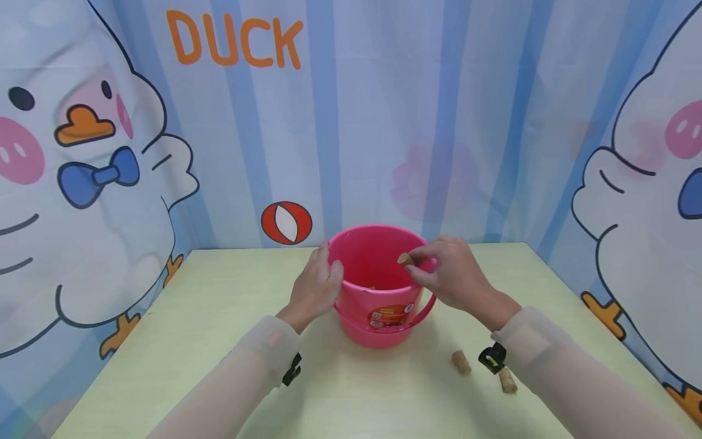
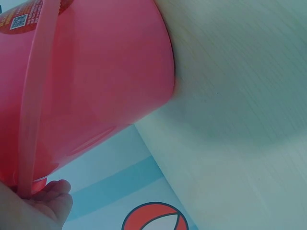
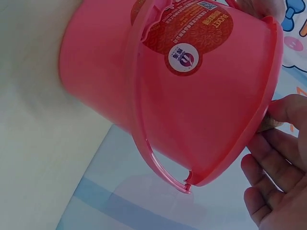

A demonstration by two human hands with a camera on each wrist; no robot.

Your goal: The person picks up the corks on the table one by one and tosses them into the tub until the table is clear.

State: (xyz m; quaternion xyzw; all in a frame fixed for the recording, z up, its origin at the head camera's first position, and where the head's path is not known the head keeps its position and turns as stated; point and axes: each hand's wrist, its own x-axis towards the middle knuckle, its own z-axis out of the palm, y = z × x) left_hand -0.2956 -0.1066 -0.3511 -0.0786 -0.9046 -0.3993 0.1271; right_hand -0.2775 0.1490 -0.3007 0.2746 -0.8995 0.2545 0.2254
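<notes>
A pink plastic bucket (image 1: pixel 356 300) stands upright on the table, its handle (image 1: pixel 426 312) hanging down at the front over a red-and-orange label. My left hand (image 1: pixel 315 283) grips the bucket's rim on the left side. Over the right part of the opening, my right hand (image 1: pixel 455 274) pinches a small brown cork (image 1: pixel 405 259) between thumb and fingertips. The right wrist view shows this cork (image 3: pixel 268 123) partly behind the rim. Only a sliver of something tan shows inside the bucket; the near wall hides the bottom.
Two more corks lie on the table right of the bucket: one cork (image 1: pixel 461 363) nearer it, another cork (image 1: pixel 507 381) beside my right sleeve. The pale yellow table (image 1: pixel 236 286) ends at a blue-striped curtain (image 1: pixel 373 122) printed with ducks.
</notes>
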